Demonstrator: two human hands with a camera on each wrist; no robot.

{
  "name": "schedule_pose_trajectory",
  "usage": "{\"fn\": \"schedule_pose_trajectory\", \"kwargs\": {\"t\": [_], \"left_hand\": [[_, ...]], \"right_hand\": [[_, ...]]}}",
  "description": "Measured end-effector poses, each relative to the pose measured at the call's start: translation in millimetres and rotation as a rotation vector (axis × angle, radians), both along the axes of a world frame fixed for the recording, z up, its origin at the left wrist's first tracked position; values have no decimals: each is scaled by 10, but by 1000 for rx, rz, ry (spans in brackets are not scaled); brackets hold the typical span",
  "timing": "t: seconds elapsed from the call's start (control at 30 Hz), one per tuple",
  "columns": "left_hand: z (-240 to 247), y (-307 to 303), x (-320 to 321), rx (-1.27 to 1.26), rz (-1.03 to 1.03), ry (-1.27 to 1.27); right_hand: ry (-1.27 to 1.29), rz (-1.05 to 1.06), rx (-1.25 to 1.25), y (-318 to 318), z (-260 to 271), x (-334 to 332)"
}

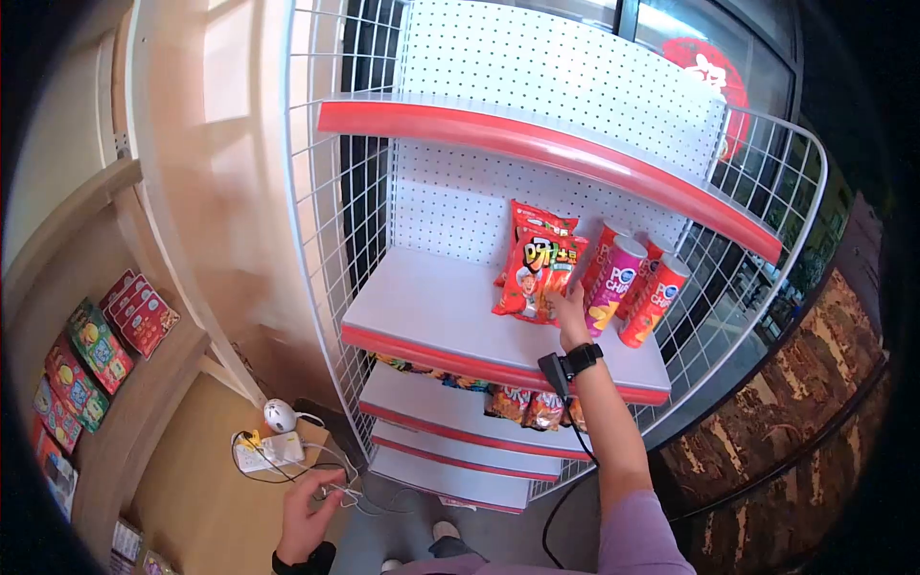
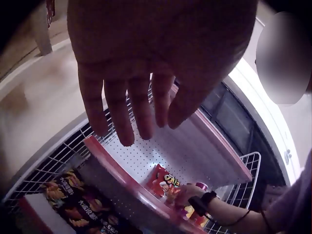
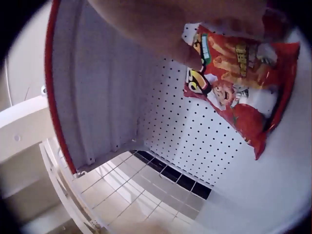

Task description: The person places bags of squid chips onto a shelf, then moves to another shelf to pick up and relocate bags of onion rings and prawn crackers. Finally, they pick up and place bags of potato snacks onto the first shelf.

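My right hand [image 1: 572,316] grips the right side of a red snack bag [image 1: 537,278] on the middle shelf. Up close in the right wrist view, the thumb lies over the front of the bag [image 3: 234,87], and the other fingers are partly hidden behind its edge. Another red bag [image 1: 532,213] stands right behind it. Beside the hand are several chip canisters, a purple one [image 1: 616,278] in front and a red one [image 1: 654,302] at the right. My left hand [image 1: 311,513] hangs low at the left, fingers loosely bent and holding nothing; its fingers [image 2: 139,105] spread downward in the left wrist view.
A red-edged upper shelf [image 1: 537,134] juts out above the bags. Wire side panels [image 1: 321,192] flank the rack. Lower shelves carry more snack bags [image 1: 522,407]. A power strip [image 1: 268,452] with loose cables lies near my left hand, and a black cable [image 1: 548,522] trails from the right wrist.
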State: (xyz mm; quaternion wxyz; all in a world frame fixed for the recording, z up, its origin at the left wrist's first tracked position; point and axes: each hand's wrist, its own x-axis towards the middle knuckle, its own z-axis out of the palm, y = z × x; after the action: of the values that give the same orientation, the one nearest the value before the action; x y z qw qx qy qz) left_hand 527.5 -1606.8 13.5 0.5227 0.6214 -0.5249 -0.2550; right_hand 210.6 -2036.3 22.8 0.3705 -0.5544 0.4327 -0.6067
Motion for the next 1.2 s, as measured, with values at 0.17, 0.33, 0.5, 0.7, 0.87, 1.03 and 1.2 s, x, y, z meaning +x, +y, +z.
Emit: {"fn": "schedule_pose_trajectory", "kwargs": {"t": [0.17,0.33,0.5,0.7,0.87,1.03,1.2], "left_hand": [[46,-455,-245,14,-37,89],[93,-974,-492,-39,-125,80],[50,-1381,-748,-150,-119,148],[-90,-1480,-880,-91,-94,512],[-1,-1285,-879,-136,31,619],[-139,-926,-752,-229,250,951],[-230,-571,-653,-352,329,1093]], "right_hand": [[-159,128,258,-357,-68,-129],[-159,395,491,-250,136,-136],[-89,785,405,772,478,198],[116,1214,311,1432,424,640],[350,710,15,611,418,488],[-199,103,131,-679,429,162],[-98,98,296,-1182,225,106]]}}
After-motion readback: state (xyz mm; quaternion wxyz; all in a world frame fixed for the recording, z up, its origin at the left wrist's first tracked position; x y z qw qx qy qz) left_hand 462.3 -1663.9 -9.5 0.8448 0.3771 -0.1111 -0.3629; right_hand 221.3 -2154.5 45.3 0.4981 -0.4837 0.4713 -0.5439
